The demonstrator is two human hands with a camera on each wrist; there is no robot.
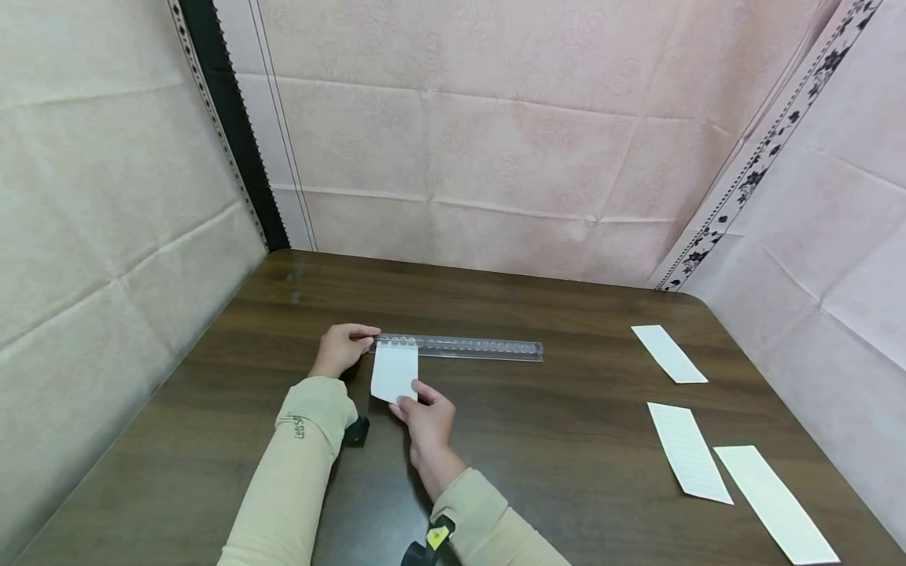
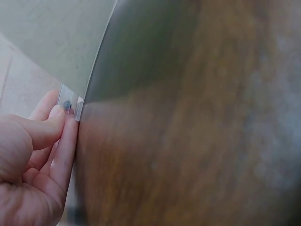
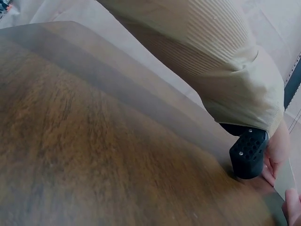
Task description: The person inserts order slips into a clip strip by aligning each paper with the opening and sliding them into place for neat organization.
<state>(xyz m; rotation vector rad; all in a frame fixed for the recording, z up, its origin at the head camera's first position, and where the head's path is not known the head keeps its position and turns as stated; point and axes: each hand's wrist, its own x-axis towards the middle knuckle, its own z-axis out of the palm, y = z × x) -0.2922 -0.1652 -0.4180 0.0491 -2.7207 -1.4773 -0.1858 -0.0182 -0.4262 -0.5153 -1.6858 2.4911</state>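
Note:
A clear plastic ruler (image 1: 481, 348) extends to the right from my left hand (image 1: 338, 350), whose thumb and fingers pinch its left end. The left wrist view shows the thumb pressed on the end of the ruler (image 2: 70, 102). A small white paper strip (image 1: 394, 373) hangs toward me from the ruler, and its top part shows through the clear plastic. At the strip's lower right corner, my right hand (image 1: 430, 424) pinches the paper between thumb and fingers. Only the right hand's fingertips (image 3: 293, 207) appear at the edge of the right wrist view, beside the paper (image 3: 284, 179).
Three white paper strips lie on the right of the brown wooden table (image 1: 566, 440): a far one (image 1: 668, 354), a middle one (image 1: 690, 452) and a longer near one (image 1: 775, 503). Pale cloth (image 1: 495, 141) hangs behind and at both sides. A black wrist camera (image 3: 248, 153) sits under the left cuff.

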